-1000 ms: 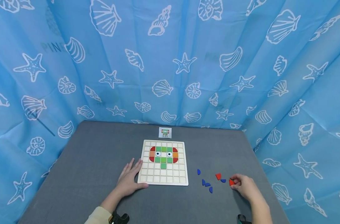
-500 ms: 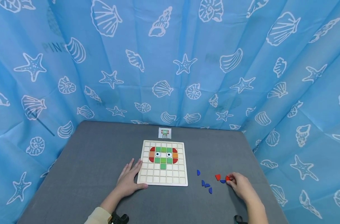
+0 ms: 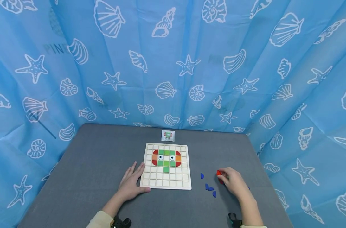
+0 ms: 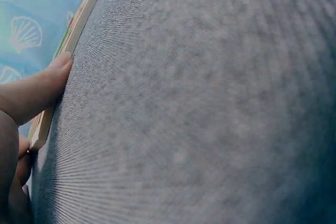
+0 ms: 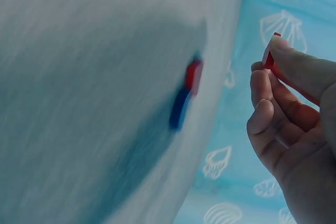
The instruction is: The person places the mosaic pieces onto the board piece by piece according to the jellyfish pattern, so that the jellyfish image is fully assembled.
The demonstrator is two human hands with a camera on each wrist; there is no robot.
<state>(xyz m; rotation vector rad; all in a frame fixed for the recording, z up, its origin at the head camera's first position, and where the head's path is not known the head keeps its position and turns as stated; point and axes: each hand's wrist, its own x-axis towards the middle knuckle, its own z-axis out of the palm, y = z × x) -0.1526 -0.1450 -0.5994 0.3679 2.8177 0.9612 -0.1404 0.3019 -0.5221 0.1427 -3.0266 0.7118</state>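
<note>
A wooden grid board [image 3: 150, 182] lies mid-table, with a figure of green, red and orange tiles [image 3: 166, 158] and two eyes in its upper rows. My left hand [image 3: 131, 182] lies flat on the table with straight fingers against the board's left front corner; its finger [image 4: 37, 90] touches the board's edge [image 4: 79, 22]. To the right of the board, my right hand [image 3: 222, 174] pinches a small red piece [image 3: 218, 172] between thumb and fingertips. The right wrist view shows that red piece [image 5: 269, 56] lifted clear of the table.
Three blue curved pieces [image 3: 209, 187] lie loose between the board and my right hand. On the table under that hand are another red piece [image 5: 193, 75] and a blue piece [image 5: 179, 109]. A small picture card [image 3: 168, 135] sits behind the board. Blue shell-print curtain surrounds the grey table [image 3: 90, 164].
My right hand has picked the red piece off the table and moved it left and away from me, nearer the board. The left hand has stayed put.
</note>
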